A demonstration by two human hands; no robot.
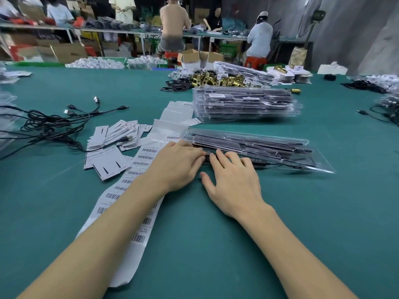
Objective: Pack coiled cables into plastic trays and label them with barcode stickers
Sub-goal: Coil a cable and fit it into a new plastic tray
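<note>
Both hands lie flat, palms down, at the near left end of a long clear plastic tray (259, 147) holding dark cable parts. Left hand (177, 167): fingers (194, 157) nearly straight, close together, tips pressing on the tray's end. Right hand (233, 182): fingers (224, 157) straight, slightly spread, tips on the same end, thumb splayed on the green table (216, 244). Whether either pinches anything cannot be told.

Left of the tray, under the left forearm, a long white strip of barcode stickers (129, 184). Further left, loose white printed cards (114, 139), then tangled black USB cables (54, 124). Behind the tray, a stack of filled clear trays (246, 104); beyond, a heap of brass fittings (216, 79). Far back, people at a long bench among cardboard boxes.
</note>
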